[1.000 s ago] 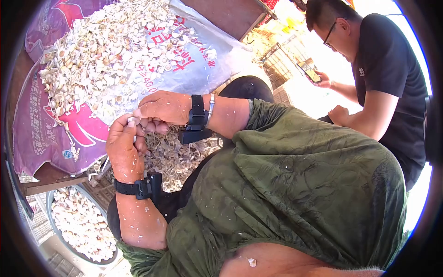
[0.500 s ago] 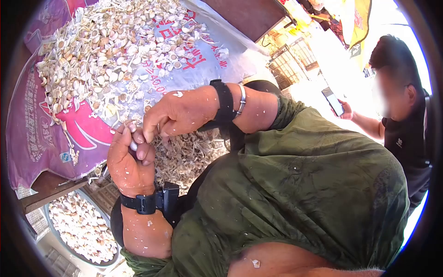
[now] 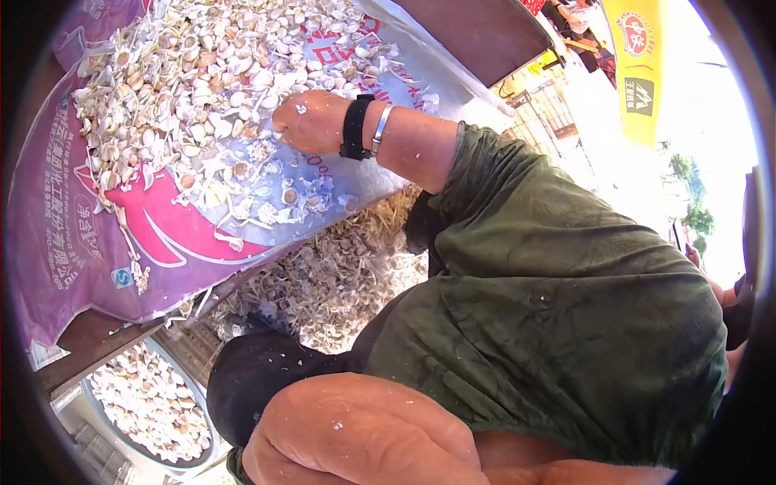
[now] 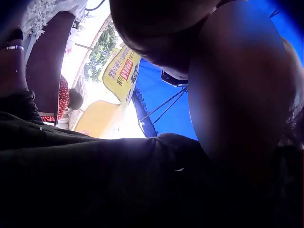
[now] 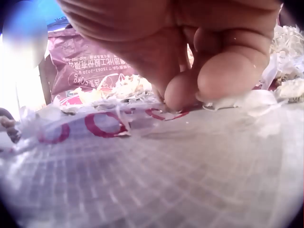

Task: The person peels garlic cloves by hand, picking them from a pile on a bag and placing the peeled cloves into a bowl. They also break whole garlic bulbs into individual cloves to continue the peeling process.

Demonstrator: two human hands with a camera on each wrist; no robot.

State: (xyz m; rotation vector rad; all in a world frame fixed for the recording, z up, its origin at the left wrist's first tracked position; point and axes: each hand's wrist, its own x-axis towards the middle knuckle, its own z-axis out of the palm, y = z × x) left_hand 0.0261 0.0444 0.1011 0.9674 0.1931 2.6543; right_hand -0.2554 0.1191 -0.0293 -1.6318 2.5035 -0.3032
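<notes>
- Garlic cloves: loose pile far left, on a purple printed sack and a pale sheet with red print
- Right hand: at the right, near part of the pile, knuckles up; most of the cloves lie left of it and beyond it
- Right wrist view: fingers curled down, fingertips bunched low over the sheet, white piece right at the tips; can't tell if it's pinched or just touched
- Left hand: well apart from the right one and from the pile; arm folded back at the near edge, hand out of the head view, dark in its own wrist view, can't tell how the fingers lie or if they hold anything
- Second lot of garlic: pale cloves in a tub, near left, below the sack, well clear of the right hand
- Dry skins heaped on the near side of the sack
</notes>
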